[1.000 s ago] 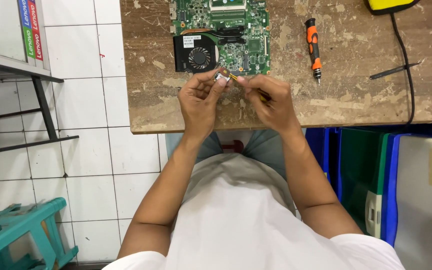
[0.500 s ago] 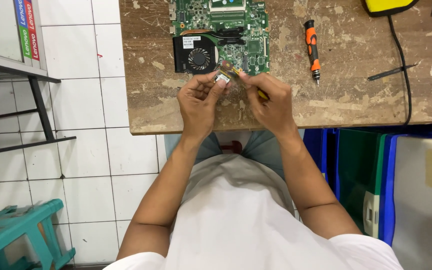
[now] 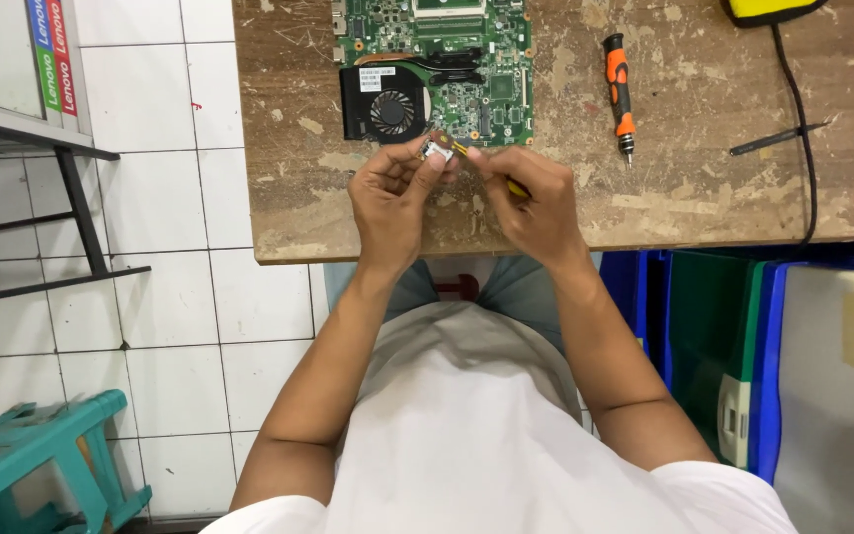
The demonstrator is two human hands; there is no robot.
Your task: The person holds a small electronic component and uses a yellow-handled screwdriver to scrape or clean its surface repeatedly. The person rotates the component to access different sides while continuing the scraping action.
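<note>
My left hand point(image 3: 394, 198) pinches a small silver metal part point(image 3: 437, 149) between thumb and fingers, just above the worn wooden bench. My right hand point(image 3: 531, 198) grips a thin yellow-handled tool point(image 3: 514, 185) whose tip meets that small part. Right behind both hands lies a green laptop circuit board point(image 3: 476, 59) with a black round fan point(image 3: 390, 104) at its left corner. The part and the tool tip are partly hidden by my fingers.
An orange and black screwdriver point(image 3: 619, 91) lies right of the board. A thin dark pick point(image 3: 778, 138) and a black cable point(image 3: 801, 109) lie further right. Blue and green bins point(image 3: 724, 336) stand under the bench point(image 3: 704, 198). A teal stool point(image 3: 32, 465) is on the tiled floor.
Both hands stay together at the bench's front edge with only slight finger shifts around the small part. Nothing else on the bench has moved.
</note>
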